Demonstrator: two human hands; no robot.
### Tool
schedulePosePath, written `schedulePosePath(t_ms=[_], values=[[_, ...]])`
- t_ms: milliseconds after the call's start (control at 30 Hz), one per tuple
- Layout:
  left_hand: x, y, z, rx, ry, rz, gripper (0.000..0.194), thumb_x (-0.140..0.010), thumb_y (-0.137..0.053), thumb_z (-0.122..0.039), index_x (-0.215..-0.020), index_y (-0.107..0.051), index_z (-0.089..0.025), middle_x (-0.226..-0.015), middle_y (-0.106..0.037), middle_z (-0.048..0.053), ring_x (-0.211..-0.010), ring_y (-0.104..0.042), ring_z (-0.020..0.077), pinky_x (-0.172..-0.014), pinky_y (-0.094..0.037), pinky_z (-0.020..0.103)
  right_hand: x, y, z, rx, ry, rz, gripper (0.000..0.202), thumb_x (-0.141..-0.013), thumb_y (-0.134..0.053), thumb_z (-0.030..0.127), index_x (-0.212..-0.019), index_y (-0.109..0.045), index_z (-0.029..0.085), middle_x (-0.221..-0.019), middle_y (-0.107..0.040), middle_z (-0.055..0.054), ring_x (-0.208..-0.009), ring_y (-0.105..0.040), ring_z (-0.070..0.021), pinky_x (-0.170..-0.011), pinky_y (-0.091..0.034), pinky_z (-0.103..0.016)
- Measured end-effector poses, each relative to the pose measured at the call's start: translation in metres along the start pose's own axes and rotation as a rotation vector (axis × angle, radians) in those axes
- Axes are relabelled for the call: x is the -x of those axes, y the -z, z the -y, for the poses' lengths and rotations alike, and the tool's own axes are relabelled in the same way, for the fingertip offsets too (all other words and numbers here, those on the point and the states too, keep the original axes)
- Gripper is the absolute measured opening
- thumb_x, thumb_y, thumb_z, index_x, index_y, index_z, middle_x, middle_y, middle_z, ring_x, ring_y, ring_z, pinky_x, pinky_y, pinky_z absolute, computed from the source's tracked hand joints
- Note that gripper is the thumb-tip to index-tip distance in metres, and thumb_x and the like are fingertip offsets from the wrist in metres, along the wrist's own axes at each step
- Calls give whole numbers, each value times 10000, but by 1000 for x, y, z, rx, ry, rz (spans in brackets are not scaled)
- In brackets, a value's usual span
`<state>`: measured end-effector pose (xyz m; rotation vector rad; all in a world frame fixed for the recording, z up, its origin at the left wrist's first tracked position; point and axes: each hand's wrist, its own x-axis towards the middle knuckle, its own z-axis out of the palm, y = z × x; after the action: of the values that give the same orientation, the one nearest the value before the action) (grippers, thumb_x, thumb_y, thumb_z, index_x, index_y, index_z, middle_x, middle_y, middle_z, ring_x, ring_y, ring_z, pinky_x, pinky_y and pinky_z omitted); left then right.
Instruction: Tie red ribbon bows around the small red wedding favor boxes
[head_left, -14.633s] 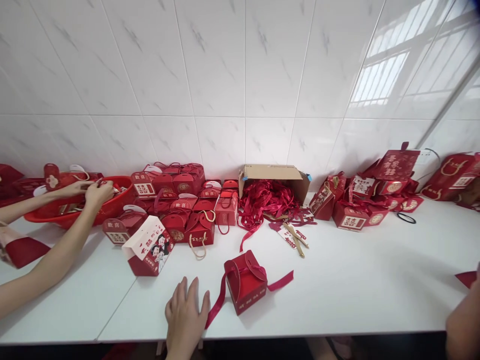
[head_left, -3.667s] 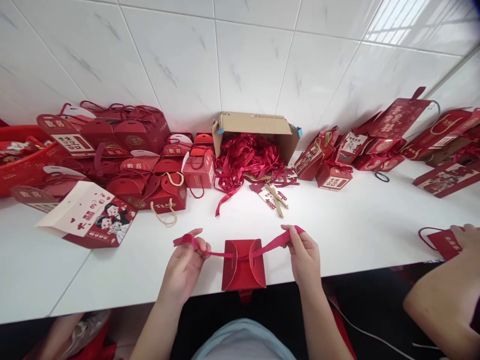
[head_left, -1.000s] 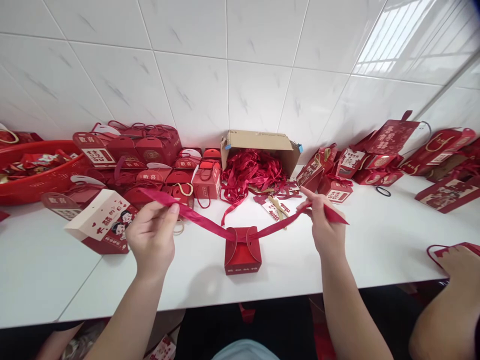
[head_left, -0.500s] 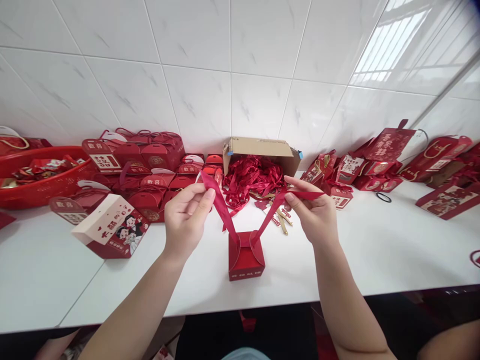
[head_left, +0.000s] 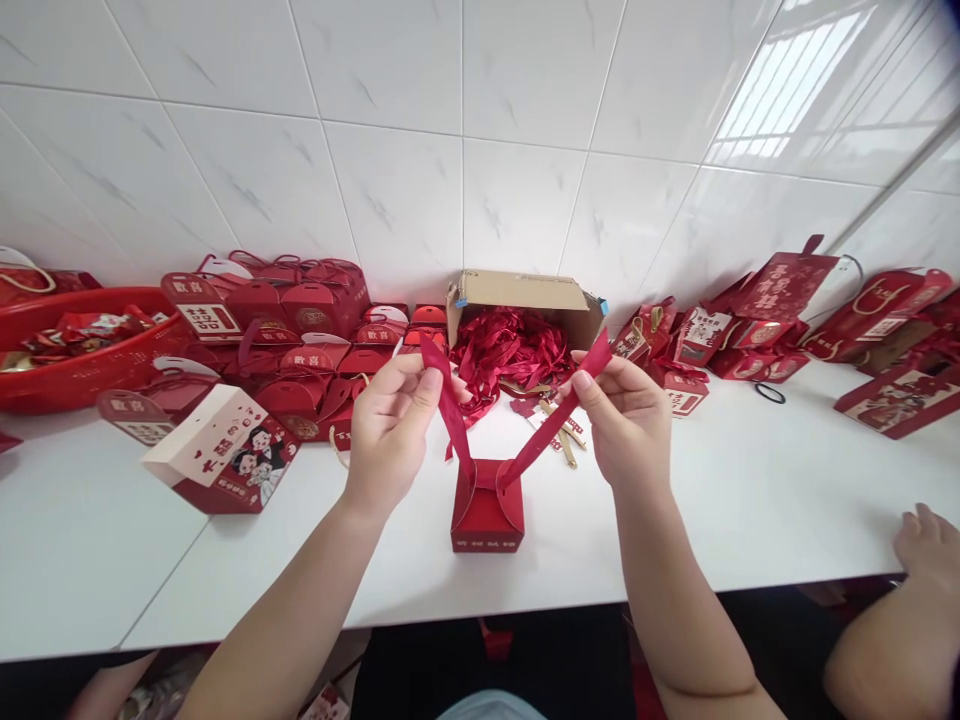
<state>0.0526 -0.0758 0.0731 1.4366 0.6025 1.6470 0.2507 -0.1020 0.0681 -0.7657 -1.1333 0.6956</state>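
A small red gift box [head_left: 488, 520] stands on the white table in front of me, pale lettering on its near side. A dark red ribbon [head_left: 541, 447] runs through the top flaps, and its two ends rise in a V. Between thumb and fingers, my left hand [head_left: 397, 430] pinches the left end. My right hand [head_left: 626, 420] pinches the other end, whose tip sticks up past the thumb. Both hands are above the box, one to each side. Behind them a cardboard carton [head_left: 517, 288] lies with its opening toward me, full of loose red ribbons [head_left: 510, 350].
Stacked red gift boxes [head_left: 300, 310] line the wall on the left, beside a red plastic basket [head_left: 97, 375]. A cream-and-red box [head_left: 232, 450] sits nearer. More red boxes [head_left: 780, 300] and a black ring [head_left: 769, 393] are on the right. Another person's hand [head_left: 930, 550] rests at the right edge.
My hands have come slightly closer together. The right ribbon end now points upward instead of lying sideways across my fingers. Another person's hand has appeared at the right.
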Motion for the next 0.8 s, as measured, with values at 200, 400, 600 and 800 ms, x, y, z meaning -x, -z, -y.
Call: schedulePosePath(t_ms=[200,400,600,800], values=[[0,-3,-1,-2,-12,32,108,-876,-604,-288,-907,-647,-194,-781,-681,10,-812,-682,181,-797,-541,347,1,-8,6,-48,-43,21,140,-841,-653,331,-863,-691,198,-716,-696,-12,-670,-684,-164,-639,-574,-311],[1,-5,-2,-2,-34,51,117,-876,-601,-302,-910,-639,-196,-763,-667,10,-768,-676,176,-763,-550,340,5,-9,6,-35,-91,65,130,-852,-643,322,-874,-665,196,-671,-683,7,-572,-667,-142,-559,-560,-278],[8,-3,-6,-65,20,217,325,-859,-625,-247,-1167,-523,-260,-643,-599,-51,-624,-635,128,-650,-532,266,9,-11,7,78,-82,120,124,-828,-661,270,-940,-672,219,-650,-677,32,-381,-512,-65,-370,-421,-197],[16,-3,-9,-265,136,447,723,-819,-656,-205,-1430,-272,-259,-666,-623,-41,-678,-653,155,-771,-540,313,20,-12,11,163,8,495,238,-852,-573,200,-1042,-715,221,-800,-661,-21,-644,-577,-112,-546,-471,-236]])
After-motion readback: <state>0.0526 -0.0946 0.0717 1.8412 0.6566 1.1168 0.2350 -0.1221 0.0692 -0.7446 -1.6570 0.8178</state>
